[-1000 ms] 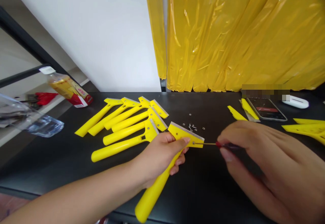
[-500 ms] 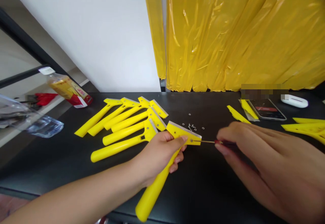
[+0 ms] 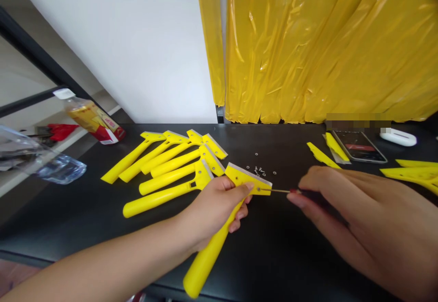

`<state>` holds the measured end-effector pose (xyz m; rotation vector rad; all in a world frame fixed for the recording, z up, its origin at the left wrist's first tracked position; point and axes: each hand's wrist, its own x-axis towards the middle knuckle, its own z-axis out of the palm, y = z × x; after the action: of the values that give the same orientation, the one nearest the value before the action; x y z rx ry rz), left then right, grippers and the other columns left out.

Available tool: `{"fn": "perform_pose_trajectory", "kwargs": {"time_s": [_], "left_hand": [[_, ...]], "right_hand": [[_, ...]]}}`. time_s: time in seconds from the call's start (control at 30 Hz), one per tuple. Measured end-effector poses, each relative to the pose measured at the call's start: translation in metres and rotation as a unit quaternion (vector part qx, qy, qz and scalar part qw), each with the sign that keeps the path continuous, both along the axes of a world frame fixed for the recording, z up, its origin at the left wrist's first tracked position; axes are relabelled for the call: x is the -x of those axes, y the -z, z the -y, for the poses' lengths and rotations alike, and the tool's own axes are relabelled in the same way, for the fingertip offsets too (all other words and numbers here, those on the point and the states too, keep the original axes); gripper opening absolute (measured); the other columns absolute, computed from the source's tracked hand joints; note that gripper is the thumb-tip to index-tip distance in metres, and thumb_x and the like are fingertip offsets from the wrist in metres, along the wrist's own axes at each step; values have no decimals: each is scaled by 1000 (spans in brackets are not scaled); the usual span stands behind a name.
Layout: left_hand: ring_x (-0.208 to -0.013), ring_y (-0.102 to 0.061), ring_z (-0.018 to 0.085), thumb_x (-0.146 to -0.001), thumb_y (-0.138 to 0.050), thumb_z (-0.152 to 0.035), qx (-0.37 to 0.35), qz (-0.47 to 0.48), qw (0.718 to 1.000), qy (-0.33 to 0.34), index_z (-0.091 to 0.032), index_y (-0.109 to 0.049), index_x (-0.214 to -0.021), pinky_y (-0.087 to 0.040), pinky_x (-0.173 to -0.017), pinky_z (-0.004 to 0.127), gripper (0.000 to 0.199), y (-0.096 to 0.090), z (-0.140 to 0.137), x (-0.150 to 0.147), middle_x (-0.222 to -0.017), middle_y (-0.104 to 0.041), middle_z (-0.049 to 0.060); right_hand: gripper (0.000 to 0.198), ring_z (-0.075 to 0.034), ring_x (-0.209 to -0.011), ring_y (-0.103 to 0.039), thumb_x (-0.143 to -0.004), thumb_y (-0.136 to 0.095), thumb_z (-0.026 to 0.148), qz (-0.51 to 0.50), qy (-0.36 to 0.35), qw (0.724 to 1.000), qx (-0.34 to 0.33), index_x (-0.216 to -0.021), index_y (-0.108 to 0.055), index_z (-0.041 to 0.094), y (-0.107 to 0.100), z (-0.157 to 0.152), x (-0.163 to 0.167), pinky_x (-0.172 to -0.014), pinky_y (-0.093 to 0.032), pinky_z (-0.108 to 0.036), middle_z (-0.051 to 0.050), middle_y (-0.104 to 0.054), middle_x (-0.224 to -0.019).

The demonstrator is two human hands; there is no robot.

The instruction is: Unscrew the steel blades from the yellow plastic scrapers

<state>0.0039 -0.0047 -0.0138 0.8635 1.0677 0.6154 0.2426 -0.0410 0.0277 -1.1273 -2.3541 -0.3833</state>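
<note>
My left hand (image 3: 219,206) is closed around the neck of a yellow scraper (image 3: 208,258), its thumb pressed on the head. The scraper's handle points down toward me, and a metal blade edge runs along the top of its head. In my right hand (image 3: 362,220) is a screwdriver (image 3: 275,190) with a thin shaft and a dark red handle mostly hidden by the fingers. Its tip meets a screw at the right end of the scraper head. Just behind the head lie several small screws and nuts (image 3: 259,170). Several more yellow scrapers (image 3: 159,201) lie to the left.
On the black table (image 3: 273,256) at right are loose yellow scraper parts (image 3: 323,156), a phone (image 3: 359,146) and a white case (image 3: 398,137). A drink bottle (image 3: 91,117) leans at far left near a clear plastic container (image 3: 61,169). Yellow plastic sheeting (image 3: 308,46) hangs behind.
The fingers of my right hand have shifted on the screwdriver handle, the thumb and index finger now further apart. The scraper and my left hand stay almost where they were.
</note>
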Motion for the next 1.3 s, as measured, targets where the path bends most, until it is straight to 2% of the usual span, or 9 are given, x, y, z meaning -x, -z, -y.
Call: {"fn": "perform_pose_trajectory", "kwargs": {"time_s": [0.33,0.43,0.53,0.67,0.77,0.9,1.03,1.17,1.3], "left_hand": [[-53,-45,8,-95,-78,-44,-1,-7,1000,-3,-18,-59,-80,-33,-40,18,36,-1,-1,-1,-68,-52,-4],[-52,-45,7,-95,-78,-44,5,-8,1000,-2,-18,-59,-81,-34,-40,18,35,-1,0,0,-68,-52,-4],[-52,-45,7,-94,-79,-44,2,-8,1000,-6,-18,-59,-80,-33,-40,18,35,-1,1,0,-69,-53,-4],[-53,-45,8,-93,-80,-44,-3,-6,1000,-4,-18,-59,-79,-33,-41,18,36,0,0,0,-68,-52,-4],[-52,-44,8,-93,-80,-45,-1,-5,1000,-3,-18,-59,-79,-32,-41,18,37,-1,0,0,-66,-51,-4],[-50,-42,7,-94,-78,-48,0,-8,1000,9,-18,-59,-78,-32,-41,19,39,-1,0,0,-62,-49,-5],[-53,-45,8,-91,-81,-47,-7,1,1000,-8,-18,-59,-79,-32,-41,19,38,-1,0,0,-69,-52,-4],[-53,-45,7,-92,-80,-45,-5,6,1000,-3,-18,-59,-80,-32,-41,19,36,-1,0,0,-71,-52,-4],[-52,-45,7,-93,-80,-43,-2,7,1000,-1,-18,-59,-81,-33,-40,18,35,-2,-1,0,-70,-52,-4]], "right_hand": [[20,-19,-64,-70,-113,-47,38,-9,14,1000,27,-109,-57,22,-1,-4,-4,-54,-45,-33,-3,-71,-85],[22,-17,-54,-63,-113,-48,39,-7,7,1000,29,-98,-55,24,-2,-4,-4,-50,-40,-33,2,-63,-72],[24,-19,-64,-70,-113,-46,40,-2,18,1000,17,-114,-58,20,-2,-4,-4,-55,-46,-34,-5,-71,-87],[20,-17,-54,-63,-113,-50,39,-6,5,1000,31,-104,-57,23,-1,-3,-4,-49,-41,-32,1,-64,-72],[23,-21,-73,-73,-112,-49,40,-6,-5,1000,21,-120,-58,20,-1,-2,-3,-59,-49,-33,-6,-73,-93],[16,-18,-57,-62,-112,-52,34,-9,-24,999,31,-101,-56,23,-2,-2,-2,-52,-41,-34,1,-63,-74],[23,-23,-76,-72,-111,-50,34,-12,-17,1000,7,-124,-57,17,-5,-3,0,-62,-51,-36,-8,-72,-98],[7,-18,-66,-68,-110,-50,22,-26,-39,997,56,-112,-57,23,-4,-3,0,-56,-48,-32,-1,-71,-87],[13,-20,-77,-74,-109,-54,23,-42,-36,997,45,-121,-60,23,-1,-4,-2,-58,-51,-34,-5,-75,-103]]}}
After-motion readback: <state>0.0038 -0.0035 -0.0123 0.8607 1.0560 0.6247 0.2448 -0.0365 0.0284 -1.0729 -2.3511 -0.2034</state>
